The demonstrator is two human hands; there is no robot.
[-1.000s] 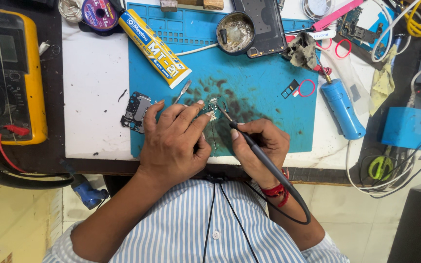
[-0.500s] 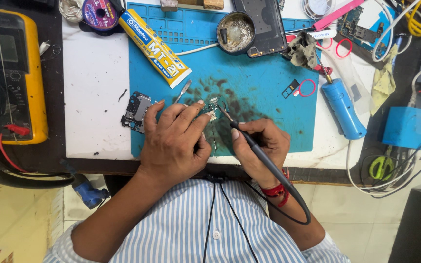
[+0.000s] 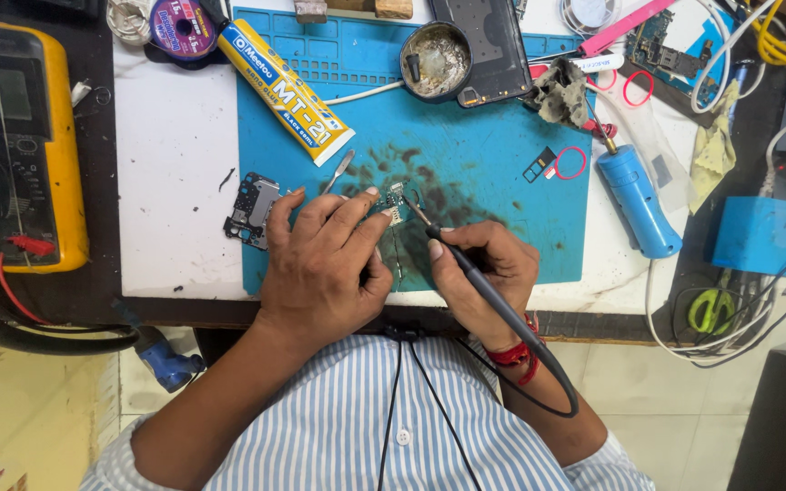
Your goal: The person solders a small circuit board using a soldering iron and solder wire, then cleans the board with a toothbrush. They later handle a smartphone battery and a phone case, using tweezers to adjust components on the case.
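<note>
My left hand (image 3: 325, 264) rests on the blue work mat (image 3: 493, 136), its fingertips pinning a small circuit part (image 3: 395, 207) in place. My right hand (image 3: 484, 277) grips a dark soldering iron (image 3: 466, 268) like a pen, with the thin tip touching the small part. The iron's black cord loops back past my right wrist. A second small circuit board (image 3: 252, 211) lies just left of my left hand, at the mat's edge. Metal tweezers (image 3: 338, 170) lie beyond my left fingers.
A yellow multimeter (image 3: 15, 145) sits at far left. A yellow glue tube (image 3: 286, 91), a round tin of flux (image 3: 436, 48) and a dark phone frame (image 3: 493, 41) lie at the back. A blue cylindrical tool (image 3: 637, 200), a blue box (image 3: 759, 235) and green scissors (image 3: 711, 309) lie right.
</note>
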